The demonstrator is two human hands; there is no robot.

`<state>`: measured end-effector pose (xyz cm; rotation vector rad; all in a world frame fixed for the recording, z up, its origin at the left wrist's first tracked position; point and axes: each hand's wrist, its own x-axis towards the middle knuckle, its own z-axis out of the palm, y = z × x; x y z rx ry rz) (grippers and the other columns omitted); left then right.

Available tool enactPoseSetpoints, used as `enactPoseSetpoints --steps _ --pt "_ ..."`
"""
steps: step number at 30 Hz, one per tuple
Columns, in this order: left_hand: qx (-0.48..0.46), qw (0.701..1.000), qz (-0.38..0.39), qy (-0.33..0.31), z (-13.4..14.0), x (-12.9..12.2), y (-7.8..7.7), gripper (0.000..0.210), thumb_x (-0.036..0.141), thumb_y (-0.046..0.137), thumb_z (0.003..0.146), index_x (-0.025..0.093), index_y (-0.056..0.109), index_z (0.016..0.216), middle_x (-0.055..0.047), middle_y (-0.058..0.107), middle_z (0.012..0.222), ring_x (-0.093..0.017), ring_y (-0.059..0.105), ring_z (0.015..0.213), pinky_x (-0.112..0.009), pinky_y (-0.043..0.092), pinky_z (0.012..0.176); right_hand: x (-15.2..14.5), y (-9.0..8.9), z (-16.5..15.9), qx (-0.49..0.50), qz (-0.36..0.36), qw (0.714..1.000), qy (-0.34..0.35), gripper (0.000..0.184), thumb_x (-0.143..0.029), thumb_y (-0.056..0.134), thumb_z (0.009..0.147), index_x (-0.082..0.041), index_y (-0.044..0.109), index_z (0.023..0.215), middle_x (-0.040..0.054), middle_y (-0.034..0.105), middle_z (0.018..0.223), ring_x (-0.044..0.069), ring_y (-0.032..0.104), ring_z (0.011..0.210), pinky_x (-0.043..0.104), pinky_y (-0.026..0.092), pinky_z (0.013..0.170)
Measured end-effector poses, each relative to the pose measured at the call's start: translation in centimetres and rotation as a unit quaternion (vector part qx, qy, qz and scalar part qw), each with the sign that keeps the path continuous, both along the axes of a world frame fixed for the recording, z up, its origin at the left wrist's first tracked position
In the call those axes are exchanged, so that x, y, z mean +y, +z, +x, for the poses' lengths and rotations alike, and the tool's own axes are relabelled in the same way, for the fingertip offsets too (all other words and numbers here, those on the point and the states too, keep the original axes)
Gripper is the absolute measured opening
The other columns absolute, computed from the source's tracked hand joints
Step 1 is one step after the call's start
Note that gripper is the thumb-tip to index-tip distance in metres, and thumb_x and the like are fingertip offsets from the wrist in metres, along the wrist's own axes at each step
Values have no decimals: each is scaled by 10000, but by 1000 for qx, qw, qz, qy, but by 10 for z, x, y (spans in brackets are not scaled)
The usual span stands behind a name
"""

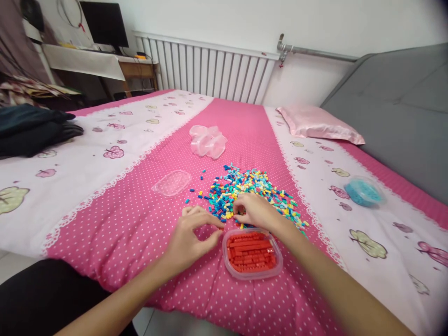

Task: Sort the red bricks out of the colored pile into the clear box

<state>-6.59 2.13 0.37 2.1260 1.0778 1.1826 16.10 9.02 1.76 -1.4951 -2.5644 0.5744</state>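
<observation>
A heap of small multicoloured building bricks (224,191) lies on the bed. My right hand (255,210) reaches into its near edge with fingers curled together; whatever is between the fingertips is hidden. Just left of the heap, my left hand (194,233) has thumb and forefinger pinched at a tiny red brick (221,228). Below both hands stands a clear plastic tub (229,270) without a lid, filled with red bricks (250,254) laid in rows. My left fingertips are beside the tub's upper left rim, and my right wrist passes over its upper right side.
A clear lid (173,183) lies left of the heap, and several nested clear tubs (208,141) sit beyond it. A tub of blue pieces (364,192) stands at the right. Farther off are a pink pillow (318,123) and dark folded clothes (35,128).
</observation>
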Motion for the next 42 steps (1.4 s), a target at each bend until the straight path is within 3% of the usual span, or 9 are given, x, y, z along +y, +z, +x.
enactPoseSetpoints --steps 3,6,11,16,20,26,34,38,42 --pt "-12 1000 -8 -4 5 -2 2 122 167 676 828 257 746 870 22 767 851 -187 662 833 -377 404 837 -5 6 3 74 21 997 -23 54 -168 754 805 -167 701 808 21 724 834 167 679 805 334 550 800" --pt "-26 1000 -11 -11 14 -5 7 111 168 686 832 255 748 864 25 773 853 -182 666 836 -371 416 836 -24 13 10 162 29 985 -58 75 -112 715 759 -184 694 749 -5 708 680 138 663 632 262 531 636" --pt "-35 999 -33 -25 34 -12 17 109 173 741 826 277 758 850 45 778 840 -173 665 807 -361 408 811 -78 18 22 282 10 956 -81 72 -265 690 841 -201 700 812 26 770 775 158 730 665 264 588 630" --pt "-40 997 -46 -41 43 -19 21 150 153 746 825 298 764 861 58 782 851 -173 665 797 -373 371 819 -109 15 19 419 16 899 -122 63 -194 742 813 -251 751 788 4 787 820 176 751 757 291 598 720" --pt "-20 999 -29 -38 43 -20 19 177 141 757 810 313 762 856 73 767 820 -165 651 781 -378 340 821 -113 11 15 452 44 881 -134 155 -130 701 828 -263 755 768 -1 788 836 178 748 812 301 589 766" --pt "-29 998 -34 -37 39 -19 14 142 164 768 814 304 755 839 61 760 816 -171 643 788 -379 335 813 -118 10 9 469 39 866 -170 82 -186 743 792 -247 702 755 3 763 780 186 739 738 313 609 699" --pt "-31 998 -28 -36 36 -21 13 142 144 758 803 283 737 827 56 772 839 -175 661 800 -383 350 828 -119 14 12 399 70 899 -167 222 -221 586 927 -303 790 959 48 743 955 209 712 915 384 586 820" --pt "-31 999 -27 -33 38 -20 14 145 140 753 802 282 735 821 58 775 836 -174 665 787 -381 354 813 -119 11 10 492 -34 842 -217 47 -279 717 825 -259 757 837 46 792 897 226 762 851 393 626 797" --pt "-26 999 -29 -29 40 -20 16 120 159 761 804 277 738 813 55 775 825 -178 673 775 -384 354 811 -119 8 6 548 -90 798 -235 77 -270 799 722 -239 732 743 52 805 842 235 781 790 391 648 781"
